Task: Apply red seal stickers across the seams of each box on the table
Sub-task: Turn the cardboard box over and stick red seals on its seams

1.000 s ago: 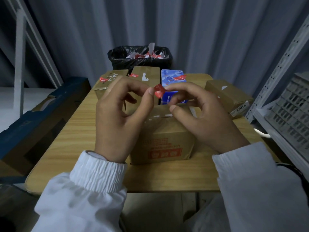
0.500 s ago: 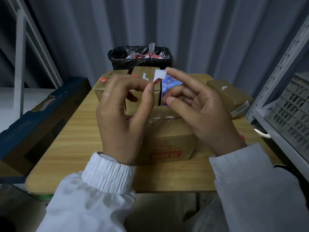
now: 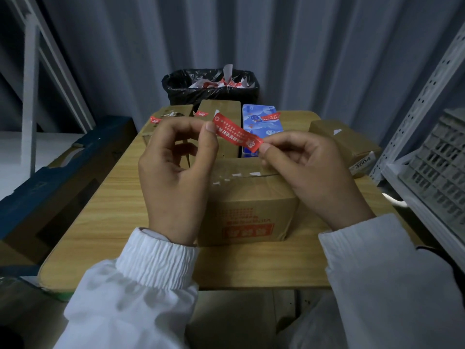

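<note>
Now the red seal sticker [image 3: 236, 133] is peeled flat and held in the air above the near carton [image 3: 249, 197], which stands on the bench [image 3: 105, 210] right in front of the person. The left grip [image 3: 176, 177] pinches the strip's upper end between thumb and forefinger. The right grip [image 3: 309, 172] pinches the lower end the same way. In both, the other fingers are curled loosely and hold nothing. The strip runs between them nearly taut, printed face to the camera and tilted down toward the right. The carton's top seam [image 3: 241, 175] lies below the strip and runs left to right, with white scraps of torn label along it. To do this step well, I would judge, the strip should be turned to cross that seam rather than lie along it. It should be lowered level, with its middle over the gap so about half lands on each flap. The pinches should stay at the very tips, so little of the glue meets skin. Let the middle touch first, then smooth outward with a thumb to each end. A slack strip may fold onto itself, and the white scraps may hold poorly, so cleaner cardboard beside them looks the safer spot. The blue box [image 3: 259, 119] behind already wears a red strip.
</note>
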